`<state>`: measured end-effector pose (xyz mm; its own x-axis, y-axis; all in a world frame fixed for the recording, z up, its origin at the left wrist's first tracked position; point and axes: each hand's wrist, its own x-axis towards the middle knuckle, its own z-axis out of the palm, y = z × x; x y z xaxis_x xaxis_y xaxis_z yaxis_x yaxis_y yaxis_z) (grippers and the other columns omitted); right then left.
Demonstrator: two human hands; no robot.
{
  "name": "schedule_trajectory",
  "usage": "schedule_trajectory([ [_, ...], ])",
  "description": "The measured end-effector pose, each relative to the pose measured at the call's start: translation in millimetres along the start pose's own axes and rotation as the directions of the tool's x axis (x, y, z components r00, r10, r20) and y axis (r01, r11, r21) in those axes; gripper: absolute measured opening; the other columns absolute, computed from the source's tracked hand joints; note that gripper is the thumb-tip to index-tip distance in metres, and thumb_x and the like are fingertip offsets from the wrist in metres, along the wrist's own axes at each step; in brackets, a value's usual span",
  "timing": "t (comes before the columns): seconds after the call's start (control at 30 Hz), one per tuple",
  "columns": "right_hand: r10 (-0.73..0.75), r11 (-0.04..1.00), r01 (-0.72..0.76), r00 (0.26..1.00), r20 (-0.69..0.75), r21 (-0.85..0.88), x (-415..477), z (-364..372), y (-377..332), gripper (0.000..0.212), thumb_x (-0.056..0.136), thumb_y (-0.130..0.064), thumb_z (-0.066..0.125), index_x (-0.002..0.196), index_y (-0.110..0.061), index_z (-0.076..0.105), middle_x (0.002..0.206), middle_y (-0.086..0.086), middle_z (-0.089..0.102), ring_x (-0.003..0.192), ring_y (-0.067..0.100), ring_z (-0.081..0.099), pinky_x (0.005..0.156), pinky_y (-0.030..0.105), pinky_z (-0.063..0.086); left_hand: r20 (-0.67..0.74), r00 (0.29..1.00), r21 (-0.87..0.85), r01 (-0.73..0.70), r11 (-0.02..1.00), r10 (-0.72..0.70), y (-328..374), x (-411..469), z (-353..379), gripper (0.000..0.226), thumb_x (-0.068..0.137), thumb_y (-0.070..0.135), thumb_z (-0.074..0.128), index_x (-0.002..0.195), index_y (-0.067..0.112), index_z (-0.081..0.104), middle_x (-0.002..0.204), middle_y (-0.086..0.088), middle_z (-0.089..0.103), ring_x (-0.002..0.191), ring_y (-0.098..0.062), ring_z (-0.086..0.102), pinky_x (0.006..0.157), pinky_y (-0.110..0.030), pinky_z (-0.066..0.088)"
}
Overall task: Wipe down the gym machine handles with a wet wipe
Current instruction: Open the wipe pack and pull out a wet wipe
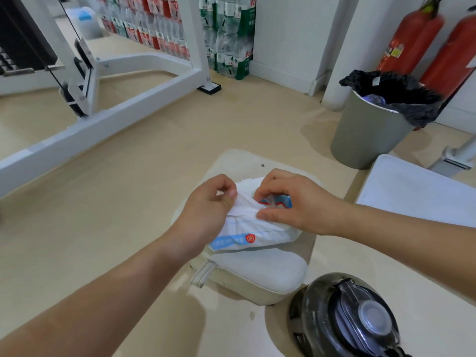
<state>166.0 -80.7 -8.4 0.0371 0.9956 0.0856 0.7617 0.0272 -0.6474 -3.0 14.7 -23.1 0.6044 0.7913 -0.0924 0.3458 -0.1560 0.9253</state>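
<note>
Dark water bottle (pixel 360 320) near right, left hand (pixel 206 212) pinching wet wipe (pixel 244 204), right hand (pixel 291 202) pinching pack (pixel 255 233) opening, crumpled white pack on cushion (pixel 257 276).

both forearms (pixel 108 287) bare, no sleeves, hands ungloved.

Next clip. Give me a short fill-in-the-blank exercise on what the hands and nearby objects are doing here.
1. Both hands work at a pack of wet wipes lying on a white ____.
2. The left hand pinches a white ____.
3. The bin is lined with a ____ bag.
4. Behind the bin stand two red ____.

Missing words: cushion; wipe; black; fire extinguishers
</note>
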Motion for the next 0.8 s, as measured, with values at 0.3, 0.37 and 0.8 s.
schedule_trajectory([
  [0.3,0.089,0.989,-0.098,0.992,0.091,0.107,-3.0,-2.3,-6.6,0.021,0.075,-0.017,0.079,0.08,-0.032,0.065,0.086,-0.012,0.056,0.078,0.005,0.054,0.078,0.025,0.049,0.214,0.977,0.349,-0.092,0.933,0.016,28.2,-2.1,-2.3,0.021,0.079,0.041,0.07,0.095,0.027,0.065,0.093,0.01,0.062,0.083,-0.007,0.059,0.075,-0.024,0.048],
  [0.37,0.087,0.994,-0.094,0.989,0.123,0.056,-2.6,-5.1,-7.3,0.015,0.075,-0.019,0.079,0.083,-0.027,0.069,0.089,-0.01,0.055,0.078,0.004,0.053,0.076,0.021,0.047,0.249,0.937,0.642,-0.35,0.682,0.247,27.3,-4.8,4.2,0.021,0.081,0.046,0.066,0.095,0.031,0.068,0.098,0.011,0.059,0.093,-0.011,0.058,0.087,-0.03,0.044],
  [0.8,0.145,0.962,-0.089,0.967,0.209,-0.257,-7.5,-5.8,-2.2,0.014,0.078,-0.031,0.074,0.087,-0.028,0.063,0.099,-0.008,0.057,0.093,0.009,0.051,0.083,0.03,0.044,0.097,0.97,0.272,-0.242,0.931,0.224,5.0,10.3,-1.1,0.017,0.093,0.006,0.054,0.079,0.016,0.057,0.092,0.006,0.045,0.076,-0.001,0.047,0.063,-0.014,0.039],
])
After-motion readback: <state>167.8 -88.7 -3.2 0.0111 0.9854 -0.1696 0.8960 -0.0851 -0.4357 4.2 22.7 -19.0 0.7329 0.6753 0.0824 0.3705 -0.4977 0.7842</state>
